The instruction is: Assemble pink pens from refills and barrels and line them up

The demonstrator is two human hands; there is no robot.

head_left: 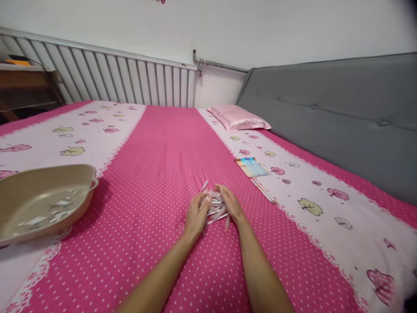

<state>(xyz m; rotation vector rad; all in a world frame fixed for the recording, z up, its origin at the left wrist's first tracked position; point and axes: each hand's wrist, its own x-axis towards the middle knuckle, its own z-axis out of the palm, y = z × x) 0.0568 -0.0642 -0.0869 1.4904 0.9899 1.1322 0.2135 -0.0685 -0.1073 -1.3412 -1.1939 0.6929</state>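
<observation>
A small heap of white pens or sticks (pixel 215 208) lies on the pink dotted bedsheet (pixel 163 165) in the middle of the view. My left hand (pixel 196 214) cups the heap from its left side, fingers curled against the sticks. My right hand (pixel 230 202) presses in from the right, fingers bent over the pile. Both hands close round the heap together. One stick (pixel 204 185) pokes out just beyond the fingers.
A beige plastic basin (pixel 42 202) with white scraps in it sits at the left. A flat pack of coloured pens (pixel 251 167) and a few loose sticks (pixel 263 191) lie right of the hands. A pink pillow (pixel 237 117) and grey padded headboard (pixel 342 113) stand beyond.
</observation>
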